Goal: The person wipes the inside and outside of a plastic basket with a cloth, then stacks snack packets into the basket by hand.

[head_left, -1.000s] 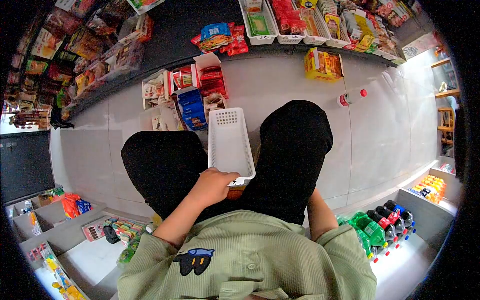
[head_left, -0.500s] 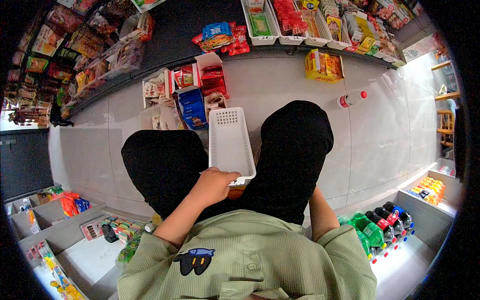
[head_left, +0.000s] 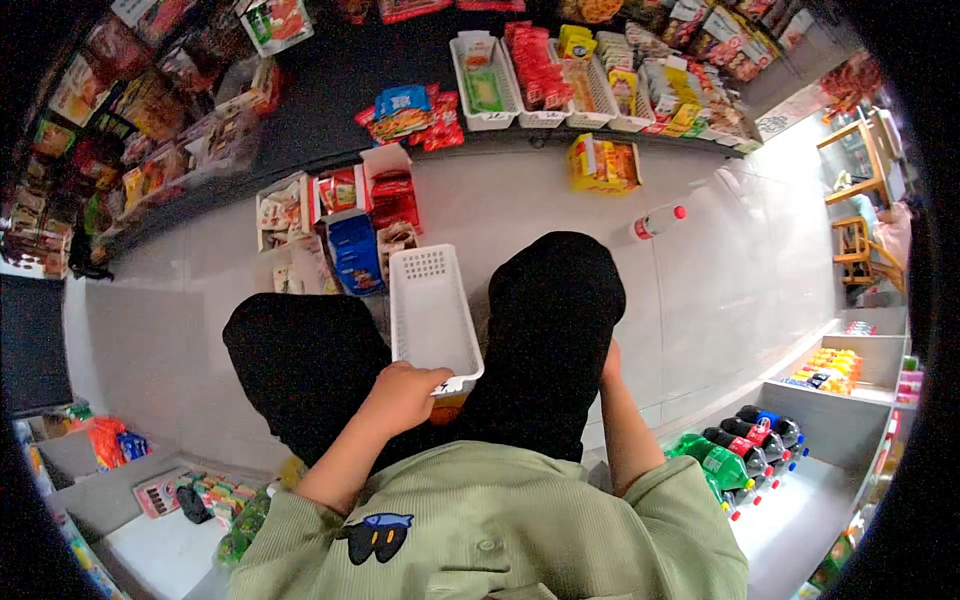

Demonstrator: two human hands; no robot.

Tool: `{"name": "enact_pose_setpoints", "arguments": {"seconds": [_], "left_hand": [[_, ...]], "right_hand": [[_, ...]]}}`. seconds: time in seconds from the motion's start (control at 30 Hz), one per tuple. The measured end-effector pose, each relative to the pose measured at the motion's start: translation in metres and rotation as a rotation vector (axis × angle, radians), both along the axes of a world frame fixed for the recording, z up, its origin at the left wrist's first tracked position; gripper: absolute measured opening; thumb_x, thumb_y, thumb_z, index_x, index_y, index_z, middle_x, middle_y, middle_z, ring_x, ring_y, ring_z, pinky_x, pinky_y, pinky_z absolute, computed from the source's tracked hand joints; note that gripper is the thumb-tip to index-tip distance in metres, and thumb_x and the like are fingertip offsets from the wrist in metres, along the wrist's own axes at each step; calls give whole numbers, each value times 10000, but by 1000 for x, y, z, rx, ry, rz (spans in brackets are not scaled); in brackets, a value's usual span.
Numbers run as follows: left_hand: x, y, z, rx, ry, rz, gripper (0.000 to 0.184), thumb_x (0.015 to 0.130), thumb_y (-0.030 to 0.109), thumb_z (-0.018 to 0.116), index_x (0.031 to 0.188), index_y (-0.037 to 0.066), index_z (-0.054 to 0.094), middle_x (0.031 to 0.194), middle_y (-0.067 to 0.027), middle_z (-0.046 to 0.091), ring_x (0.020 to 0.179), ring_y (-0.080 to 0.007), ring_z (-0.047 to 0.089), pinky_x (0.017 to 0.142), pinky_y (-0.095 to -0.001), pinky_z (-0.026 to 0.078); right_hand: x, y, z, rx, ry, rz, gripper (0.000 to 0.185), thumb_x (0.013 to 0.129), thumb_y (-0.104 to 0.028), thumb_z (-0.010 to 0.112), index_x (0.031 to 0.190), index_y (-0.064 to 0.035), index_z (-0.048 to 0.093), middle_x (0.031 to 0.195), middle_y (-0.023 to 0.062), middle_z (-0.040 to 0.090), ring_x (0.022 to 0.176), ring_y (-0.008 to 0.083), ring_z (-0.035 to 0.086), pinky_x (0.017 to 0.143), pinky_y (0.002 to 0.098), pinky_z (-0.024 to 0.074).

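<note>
My left hand [head_left: 405, 392] grips the near end of a white plastic basket [head_left: 435, 325], thumb over its rim. Nothing lies inside the basket, which slants between my knees. Beside my right leg, my right hand [head_left: 611, 362] shows only in part; its fingers are hidden behind the black trousers. Just past the basket's far end, on the floor, stand a blue snack box [head_left: 354, 252], a red box of packets [head_left: 393, 200] and a white box of packets [head_left: 283, 212].
A yellow snack box [head_left: 604, 164] and a lying bottle with a red cap [head_left: 658, 222] are on the tiled floor. White baskets of packets [head_left: 487, 90] line the dark shelf ahead. Soda bottles [head_left: 745, 450] fill a low shelf at right; more goods [head_left: 215, 497] sit low at left.
The view has shifted, so the floor and shelf goods appear lower and further left. My right forearm has risen beside my right leg, and part of that hand now shows. My left hand keeps the basket.
</note>
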State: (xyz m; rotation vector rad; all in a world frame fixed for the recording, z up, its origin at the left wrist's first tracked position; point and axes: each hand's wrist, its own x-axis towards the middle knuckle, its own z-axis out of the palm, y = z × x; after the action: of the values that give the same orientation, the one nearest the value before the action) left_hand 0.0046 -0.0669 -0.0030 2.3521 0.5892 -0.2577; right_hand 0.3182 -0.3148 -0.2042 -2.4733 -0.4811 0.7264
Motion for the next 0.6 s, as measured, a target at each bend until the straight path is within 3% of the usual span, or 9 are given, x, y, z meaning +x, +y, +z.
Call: {"name": "enact_pose_setpoints", "arguments": {"seconds": [0.07,0.1,0.13,0.2,0.33,0.37,0.43,0.47,0.6], "left_hand": [[2,2,9,3,5,-12,359,697,67,537,1037,144,625,831,-158,647,758,-373,595,715,-462,471],[2,2,11,3,33,-10,357,703,49,527,1037,125,631,844,-162,648,764,-365,597,726,-449,471],[0,3,8,3,13,-19,357,703,49,527,1037,125,631,844,-162,648,764,-365,597,726,-449,471],[-7,3,-1,-13,-42,-1,368,684,83,548,1037,155,625,838,-162,645,776,-373,595,707,-467,470],[-10,5,11,-10,-71,36,357,694,83,550,1035,153,626,858,-155,647,780,-366,599,710,-461,470],[-12,3,8,-6,-118,29,353,709,71,536,1044,142,623,860,-158,648,774,-360,602,727,-454,470],[-19,2,6,-2,-124,43,347,723,69,535,1050,148,624,865,-155,648,780,-357,609,732,-454,474],[-19,1,5,-14,-86,51,345,723,79,548,1047,165,628,869,-147,648,793,-358,614,720,-461,477],[-17,0,-2,-30,-28,24,389,719,60,546,1080,185,620,893,-165,645,806,-367,619,724,-461,490]], "right_hand": [[8,17,20,146,28,-110,219,793,-54,510,961,24,628,859,161,663,770,257,627,691,348,479],[0,45,75,118,-75,-121,189,774,-22,562,943,26,632,842,133,662,741,206,616,677,308,473],[11,50,77,118,-95,-128,189,774,-22,562,943,26,632,842,133,662,741,206,616,677,308,473],[29,59,75,471,-146,-80,181,805,-60,576,953,28,628,831,97,659,739,167,600,676,284,467],[54,98,191,652,-226,-132,197,852,-111,528,978,-13,643,901,60,650,769,124,574,669,246,448],[50,106,244,834,-155,-145,207,866,-147,533,1000,-37,646,937,54,642,773,108,552,686,236,440],[58,107,334,818,-479,-93,242,894,-164,512,1055,-25,629,1033,83,625,898,152,565,790,283,449],[62,103,383,806,-851,-4,193,880,-121,519,1002,-17,626,992,103,626,893,195,580,816,308,462],[7,105,498,1358,-1166,246,185,856,-113,528,981,-20,629,971,100,631,876,200,585,799,309,463]]}}
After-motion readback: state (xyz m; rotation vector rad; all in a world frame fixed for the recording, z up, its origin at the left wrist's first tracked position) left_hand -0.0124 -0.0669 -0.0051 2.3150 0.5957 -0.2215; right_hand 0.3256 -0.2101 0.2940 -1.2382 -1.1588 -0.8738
